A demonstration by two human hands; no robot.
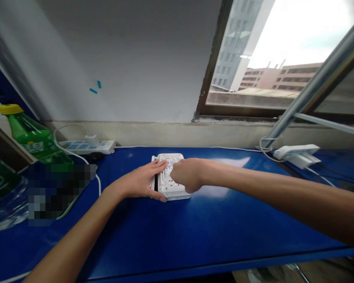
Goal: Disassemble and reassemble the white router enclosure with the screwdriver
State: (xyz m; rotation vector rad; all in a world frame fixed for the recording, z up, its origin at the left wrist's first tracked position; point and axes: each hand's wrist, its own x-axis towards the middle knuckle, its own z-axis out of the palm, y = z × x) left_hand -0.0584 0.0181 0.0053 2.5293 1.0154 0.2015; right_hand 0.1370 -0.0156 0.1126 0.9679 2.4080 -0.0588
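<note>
A white plastic box with a perforated, vented face lies flat on the blue table. My left hand rests along its left side, with fingers stretched over the top face and the thumb at the near edge. Over the right part of the box, my right hand is closed in a fist-like shape, its fingers curled down to the face. Whatever those fingertips hold, if anything, is hidden behind the hand. A narrow white strip shows at the box's left edge, with a dark gap beside it.
At the left stand a green bottle with a yellow cap and a power strip with a charger plugged in. A white cable runs beside a pixelated patch. Another white power strip lies at the back right, near a slanted metal pole.
</note>
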